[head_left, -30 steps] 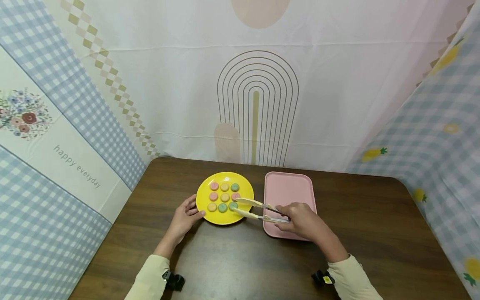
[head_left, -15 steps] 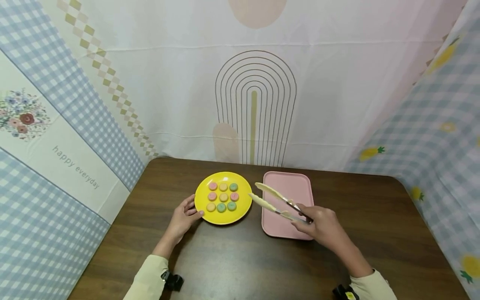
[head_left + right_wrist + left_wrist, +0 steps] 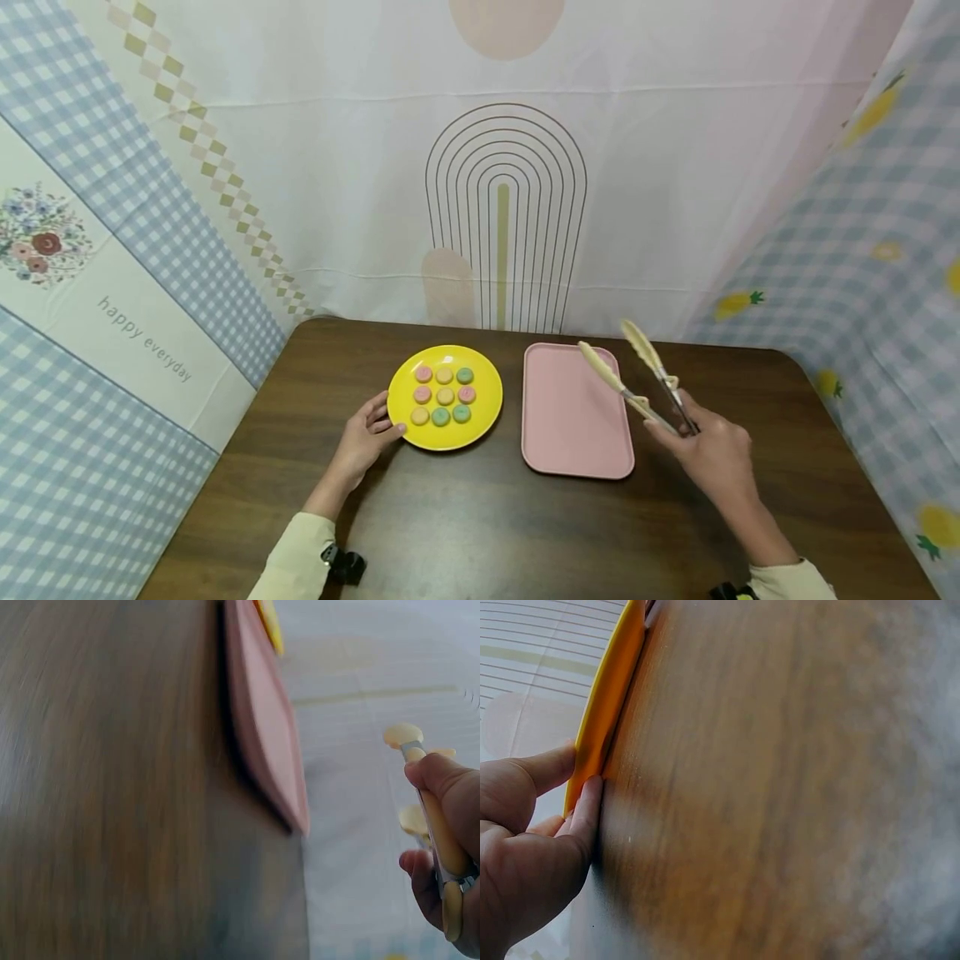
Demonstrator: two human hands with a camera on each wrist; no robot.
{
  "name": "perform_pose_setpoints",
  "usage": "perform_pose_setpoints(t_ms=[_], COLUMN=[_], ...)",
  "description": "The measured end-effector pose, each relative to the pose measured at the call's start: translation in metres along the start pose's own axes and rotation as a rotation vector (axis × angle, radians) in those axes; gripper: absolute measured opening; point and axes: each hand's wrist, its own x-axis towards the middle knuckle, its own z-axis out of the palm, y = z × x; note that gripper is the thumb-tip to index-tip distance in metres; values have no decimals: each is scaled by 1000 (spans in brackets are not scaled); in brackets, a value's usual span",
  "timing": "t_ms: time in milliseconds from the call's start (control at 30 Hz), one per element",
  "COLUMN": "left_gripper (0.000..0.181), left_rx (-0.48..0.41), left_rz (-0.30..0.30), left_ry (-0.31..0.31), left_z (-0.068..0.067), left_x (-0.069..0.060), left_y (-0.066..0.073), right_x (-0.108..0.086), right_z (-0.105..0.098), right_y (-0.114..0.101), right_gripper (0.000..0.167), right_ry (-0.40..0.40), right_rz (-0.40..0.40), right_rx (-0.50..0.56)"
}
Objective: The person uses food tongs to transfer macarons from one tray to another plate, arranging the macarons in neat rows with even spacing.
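Observation:
My left hand holds the near left rim of a yellow plate. In the left wrist view its thumb touches one side of the plate's edge and the fingers the other. Several small round macaron-like pieces, pink, pale yellow and green, lie in rows on that plate. Gripped in my right hand is a pair of tongs with cream tips. The tong arms stand spread, with nothing between them, raised over the right side of a pink tray. The tray bears nothing.
Plate and tray stand side by side on a dark wooden table, a narrow gap between them. A white patterned cloth hangs behind the table. Blue checked cloth hangs along the right side, and more checked cloth on the left.
My right hand has carried the spread tongs from above the plate's right edge, rightward across the tray, and their tips now point up and away. The left hand and the pieces stay put.

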Motion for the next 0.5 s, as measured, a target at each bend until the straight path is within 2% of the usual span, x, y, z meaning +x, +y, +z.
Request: perform_pose_setpoints(t_ms=[100,233,367,500], left_gripper=[77,76,76,76], left_rx=[0,4,1,0], left_rz=[1,-3,-5,1], left_ry=[-2,5,5,3], left_z=[0,1,1,1], left_x=[0,0,0,0], left_y=[0,1,1,0], right_x=[-5,-14,-23,-29], right_z=[-4,-9,-12,-14], right_y=[18,36,49,58], right_gripper=[47,57,72,79], right_ry=[22,-8,-94,-195], right_rz=[63,222,392,491], right_rx=[-32,-48,-58,-64])
